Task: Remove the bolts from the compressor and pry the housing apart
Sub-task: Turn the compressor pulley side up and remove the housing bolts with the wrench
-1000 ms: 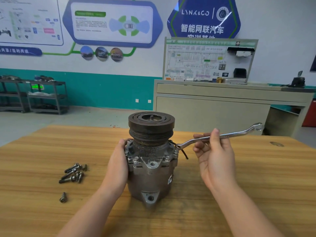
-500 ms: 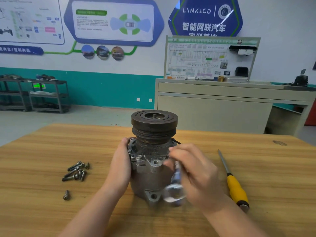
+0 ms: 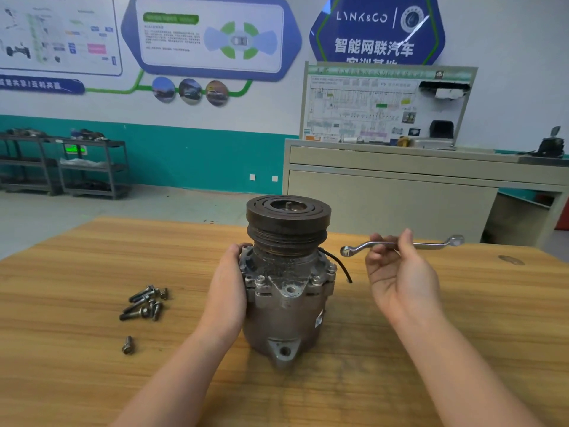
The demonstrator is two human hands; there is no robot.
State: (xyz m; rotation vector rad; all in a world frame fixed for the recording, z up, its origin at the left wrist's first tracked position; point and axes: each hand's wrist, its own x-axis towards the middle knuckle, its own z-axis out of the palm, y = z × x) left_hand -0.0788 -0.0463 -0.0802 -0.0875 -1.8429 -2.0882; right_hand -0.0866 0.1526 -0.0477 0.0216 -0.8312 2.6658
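The grey compressor point(image 3: 286, 309) stands upright on the wooden table point(image 3: 77, 272), its dark pulley point(image 3: 288, 223) on top. Three bolts point(image 3: 260, 280) show in the housing flange below the pulley. My left hand point(image 3: 229, 291) presses flat against the compressor's left side. To its right, my right hand point(image 3: 400, 282) pinches a silver ring wrench point(image 3: 357, 248) by the shaft and holds it level in the air. The wrench's near ring end sits a short gap from the compressor. Several removed bolts point(image 3: 144, 303) lie in a pile on the table at the left, with one single bolt point(image 3: 127, 345) nearer me.
A short black wire point(image 3: 341, 266) hangs off the compressor's right side toward the wrench. A beige cabinet point(image 3: 400, 204) stands behind the table, with metal shelf racks point(image 3: 89, 167) at the far left wall.
Half a second ago my right hand swung the wrench down in front of the compressor. Now it is raised to the right, wrench level and off the housing. A yellow-handled screwdriver seen then is out of sight.
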